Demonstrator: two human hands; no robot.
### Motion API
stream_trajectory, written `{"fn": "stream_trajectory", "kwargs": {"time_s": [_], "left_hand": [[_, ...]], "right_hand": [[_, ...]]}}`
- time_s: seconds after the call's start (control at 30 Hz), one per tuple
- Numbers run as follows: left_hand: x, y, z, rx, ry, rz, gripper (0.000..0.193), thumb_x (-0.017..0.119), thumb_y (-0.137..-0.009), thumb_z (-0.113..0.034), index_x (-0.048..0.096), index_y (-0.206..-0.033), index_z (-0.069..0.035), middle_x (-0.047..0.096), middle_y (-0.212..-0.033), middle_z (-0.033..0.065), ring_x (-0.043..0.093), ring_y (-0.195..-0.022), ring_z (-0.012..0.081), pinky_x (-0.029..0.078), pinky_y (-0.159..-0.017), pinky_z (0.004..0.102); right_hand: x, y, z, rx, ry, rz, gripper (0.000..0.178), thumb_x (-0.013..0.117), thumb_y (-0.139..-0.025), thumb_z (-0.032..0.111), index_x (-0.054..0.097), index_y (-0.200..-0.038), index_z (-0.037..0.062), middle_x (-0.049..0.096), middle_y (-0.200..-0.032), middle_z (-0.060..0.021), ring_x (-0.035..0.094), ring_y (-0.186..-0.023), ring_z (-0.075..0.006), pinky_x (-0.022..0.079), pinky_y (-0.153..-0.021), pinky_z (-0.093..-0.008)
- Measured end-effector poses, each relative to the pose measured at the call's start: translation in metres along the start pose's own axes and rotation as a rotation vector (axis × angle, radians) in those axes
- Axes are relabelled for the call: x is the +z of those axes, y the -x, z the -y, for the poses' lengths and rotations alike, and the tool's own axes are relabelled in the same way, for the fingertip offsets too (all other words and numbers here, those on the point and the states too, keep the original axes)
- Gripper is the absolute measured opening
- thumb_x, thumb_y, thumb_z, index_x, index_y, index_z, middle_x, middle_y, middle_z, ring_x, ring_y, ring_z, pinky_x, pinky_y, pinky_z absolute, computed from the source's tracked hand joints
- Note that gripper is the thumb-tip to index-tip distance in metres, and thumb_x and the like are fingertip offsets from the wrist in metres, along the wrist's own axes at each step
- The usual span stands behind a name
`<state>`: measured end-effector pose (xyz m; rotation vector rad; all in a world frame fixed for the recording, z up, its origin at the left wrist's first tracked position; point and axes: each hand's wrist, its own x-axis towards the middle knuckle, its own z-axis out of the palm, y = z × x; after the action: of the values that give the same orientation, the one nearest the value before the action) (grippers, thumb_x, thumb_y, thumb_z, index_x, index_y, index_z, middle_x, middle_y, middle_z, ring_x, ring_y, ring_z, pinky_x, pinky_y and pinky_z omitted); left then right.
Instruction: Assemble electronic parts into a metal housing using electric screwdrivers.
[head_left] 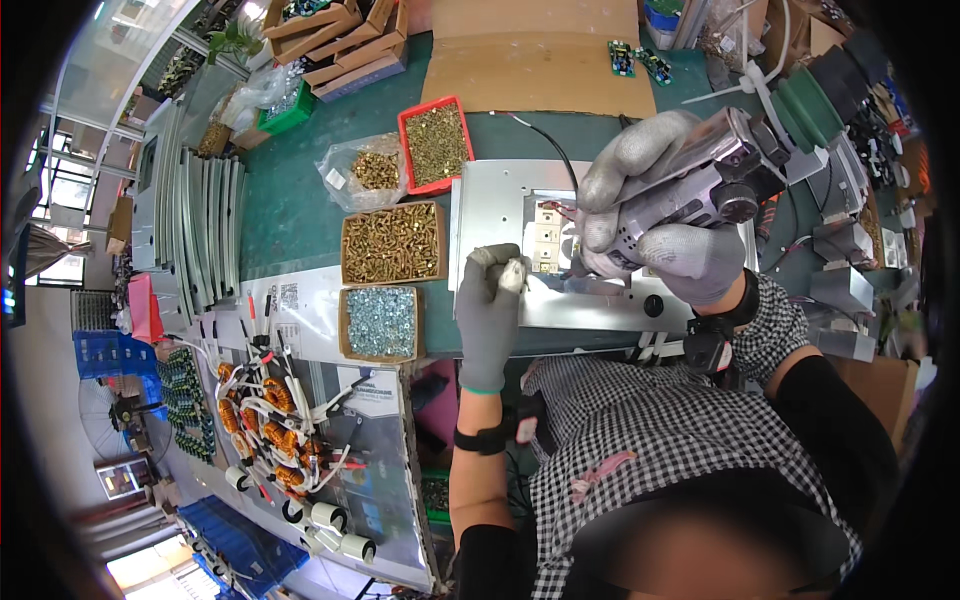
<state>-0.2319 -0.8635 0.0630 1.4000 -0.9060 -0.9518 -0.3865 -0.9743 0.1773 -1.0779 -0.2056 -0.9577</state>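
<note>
My gloved right hand (695, 262) is wrapped around a grey and silver power tool (680, 208), held over the right half of a flat metal panel (590, 312). The tool's exact kind is hard to make out, and the hand partly covers it. My left hand (488, 320), in a grey glove with a green cuff, is at the panel's left part with thumb and fingers pinched together. Whatever those fingertips may hold is too small to name. Between the hands, a cream-coloured block with small holes (547, 238) shows in the panel's cut-out, beside thin red wires.
Left of the panel stand a box of brass-coloured screws (393, 244), a box of small silvery parts (381, 323) and a red bin (437, 146). Wired copper coils (280, 430) lie lower left. Upright metal sheets (195, 230) stand far left; cardboard (540, 60) lies behind.
</note>
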Motion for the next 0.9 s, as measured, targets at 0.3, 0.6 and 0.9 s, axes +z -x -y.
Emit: {"fn": "stream_trajectory", "kwargs": {"time_s": [0.3, 0.6, 0.9], "left_hand": [[-0.002, 0.035, 0.009, -0.388, 1.003, 0.119, 0.035, 0.072, -0.076, -0.032, 0.054, -0.092, -0.007, 0.054, -0.072, 0.0016, 0.051, -0.057, 0.0086, 0.041, -0.048, 0.0225], [-0.017, 0.039, 0.004, -0.323, 0.560, 0.058, 0.037, 0.071, -0.077, -0.034, 0.055, -0.090, -0.004, 0.054, -0.067, 0.0031, 0.050, -0.050, 0.0090, 0.043, -0.045, 0.0207], [-0.011, 0.054, 0.024, -0.247, 0.684, 0.195, 0.059, 0.049, -0.084, -0.058, 0.058, -0.093, 0.000, 0.055, -0.061, 0.0046, 0.049, -0.046, 0.0085, 0.037, -0.038, 0.0219]], "right_hand": [[0.018, -0.010, -0.028, -0.080, 0.040, 0.078, 0.044, 0.066, -0.078, 0.004, 0.043, -0.115, -0.0009, 0.056, -0.102, -0.0207, 0.061, -0.086, -0.0242, 0.053, -0.063, -0.0320], [0.034, -0.007, -0.043, 0.029, -0.006, 0.060, 0.047, 0.068, -0.076, 0.005, 0.044, -0.116, 0.0011, 0.056, -0.101, -0.0198, 0.062, -0.085, -0.0237, 0.053, -0.062, -0.0318], [0.018, -0.005, -0.050, 0.021, -0.143, 0.067, 0.044, 0.062, -0.073, -0.002, 0.045, -0.113, -0.0007, 0.058, -0.100, -0.0211, 0.062, -0.084, -0.0248, 0.054, -0.061, -0.0334]]}}
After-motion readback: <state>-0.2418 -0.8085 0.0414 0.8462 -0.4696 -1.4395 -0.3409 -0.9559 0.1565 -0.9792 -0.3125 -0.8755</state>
